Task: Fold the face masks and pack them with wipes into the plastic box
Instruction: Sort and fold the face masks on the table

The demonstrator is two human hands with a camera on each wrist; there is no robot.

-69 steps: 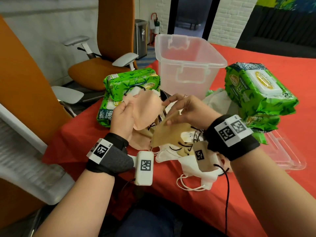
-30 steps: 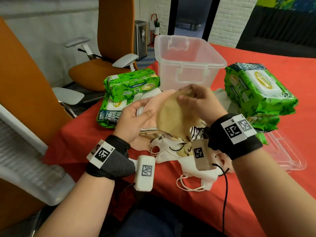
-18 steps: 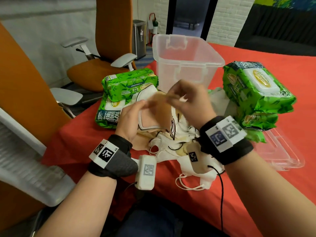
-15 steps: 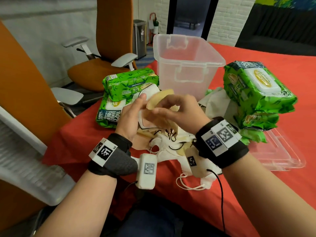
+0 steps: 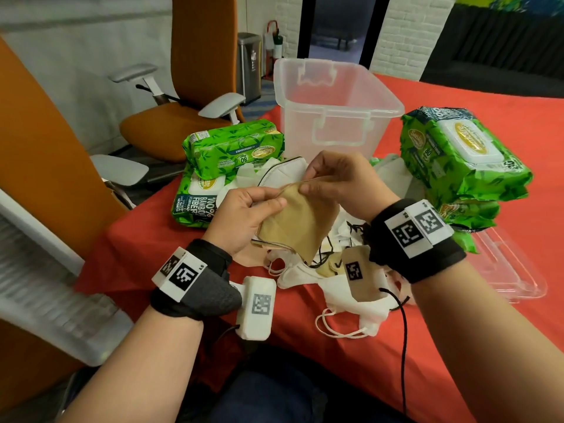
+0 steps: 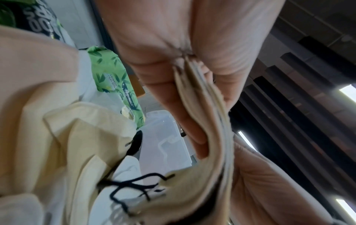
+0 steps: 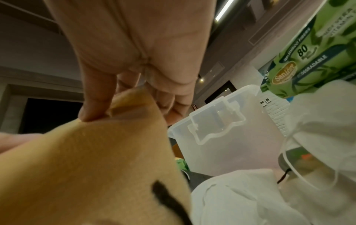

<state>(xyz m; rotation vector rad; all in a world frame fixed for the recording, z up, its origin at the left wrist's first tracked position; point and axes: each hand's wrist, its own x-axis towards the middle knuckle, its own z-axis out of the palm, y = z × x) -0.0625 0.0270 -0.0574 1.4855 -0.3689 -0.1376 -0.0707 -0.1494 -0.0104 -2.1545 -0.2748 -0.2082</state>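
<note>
A tan face mask (image 5: 297, 222) with black ear loops is held folded flat above the red table (image 5: 457, 346). My left hand (image 5: 248, 215) grips its left side with thumb on top, seen as stacked mask layers (image 6: 208, 121) between the fingers. My right hand (image 5: 338, 181) pinches the mask's top edge (image 7: 125, 103) between thumb and fingers. Under the hands lies a loose heap of white and beige masks (image 5: 345, 288). The clear plastic box (image 5: 332, 108) stands open behind the hands. Green wipe packs sit at the left (image 5: 232, 154) and right (image 5: 460, 160).
The clear box lid (image 5: 506, 270) lies flat on the table at the right, partly under the right wipe packs. Orange office chairs (image 5: 189, 87) stand close to the table's left edge. Bare red cloth stretches at the far right.
Earlier each hand held a separate mask; the right hand brought the tan mask over to the left. Now both hands hold the tan mask, folded flat, a little lower and nearer me.
</note>
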